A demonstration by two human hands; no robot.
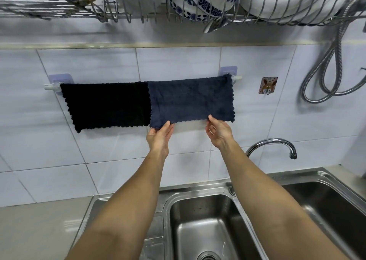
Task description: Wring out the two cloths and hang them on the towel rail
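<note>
A white towel rail (48, 87) is fixed to the tiled wall. A black cloth (107, 105) hangs spread over its left half. Beside it, touching edge to edge, a dark blue cloth (190, 99) hangs over the right half. My left hand (159, 137) reaches up and pinches the blue cloth's bottom edge near its lower left corner. My right hand (218, 133) pinches the same bottom edge further right, thumb on the front of the fabric. Both arms are stretched out over the sink.
A double steel sink (208, 220) lies below, with a curved faucet (273, 142) at the right. A wire dish rack (138, 12) holding bowls and plates hangs overhead. A metal hose (326, 71) and a small wall hook (267, 85) are at the right.
</note>
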